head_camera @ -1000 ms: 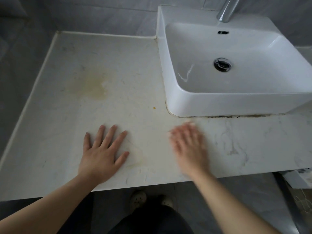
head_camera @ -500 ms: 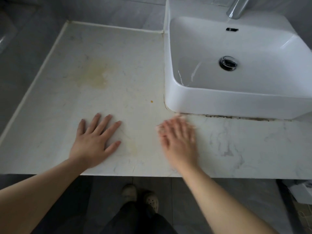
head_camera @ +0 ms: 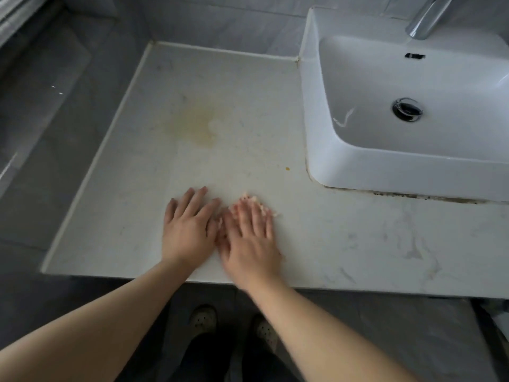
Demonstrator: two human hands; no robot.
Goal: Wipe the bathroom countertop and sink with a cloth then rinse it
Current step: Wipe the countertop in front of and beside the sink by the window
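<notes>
Our right hand (head_camera: pixel 249 238) has slid in from the sink side and now lies flat, fingers spread and blurred, touching the left hand (head_camera: pixel 187 230), which stays pressed open on the tabletop (head_camera: pixel 358 244). No cloth shows under either palm, so we judge the wiping hasn't properly begun. Ahead of our left hand a yellow stain (head_camera: pixel 197 125) waits untouched. Up to the right of our right hand, the sink (head_camera: pixel 413 92) holds only its drain (head_camera: pixel 407 109).

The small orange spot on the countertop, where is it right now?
In the head view the orange spot lies on the countertop, just left of the sink at its front corner, beyond the right hand.
</notes>
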